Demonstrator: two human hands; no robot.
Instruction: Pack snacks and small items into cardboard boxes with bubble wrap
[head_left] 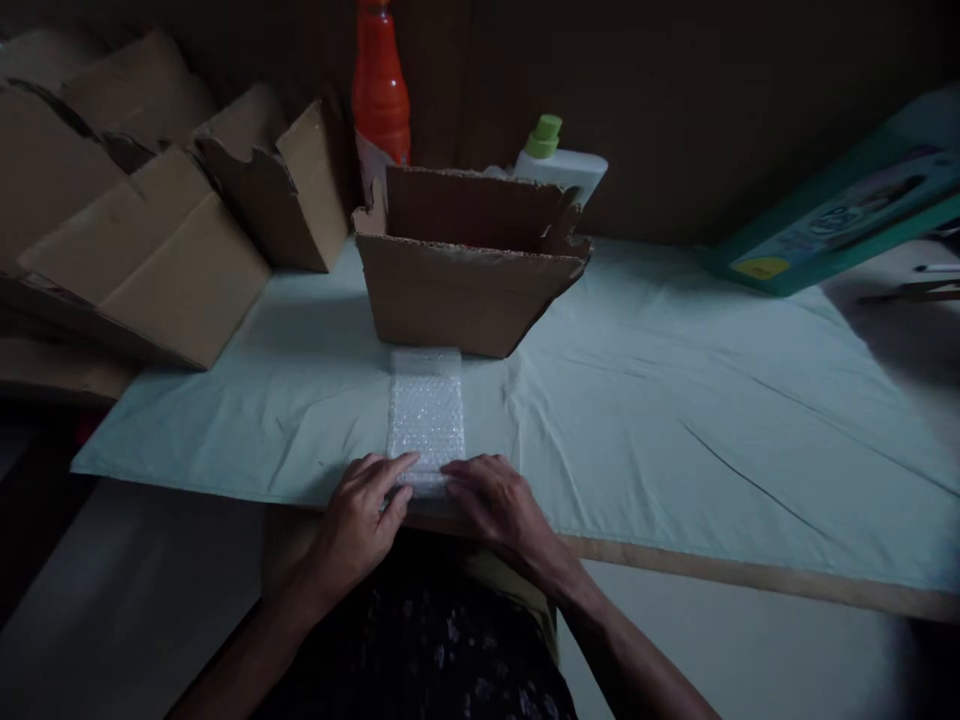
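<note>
A narrow strip of clear bubble wrap (pixel 427 415) lies lengthwise on the cloth, its near end folded over at the table's front edge. My left hand (pixel 367 500) grips the left side of that folded end, index finger across the top and thumb below it. From the right, my right hand (pixel 499 500) holds the other side of the fold with its fingers curled and close together. Whether anything lies inside the fold cannot be seen. Just beyond the wrap's far end stands an open cardboard box (pixel 457 290), its contents mostly hidden.
A pale green cloth (pixel 637 400) covers the table. Several cut cardboard boxes (pixel 172 260) crowd the left side. Behind the middle box are a red bottle (pixel 380 90) and a white bottle with a green cap (pixel 562 165). A green container (pixel 832 210) leans at the back right.
</note>
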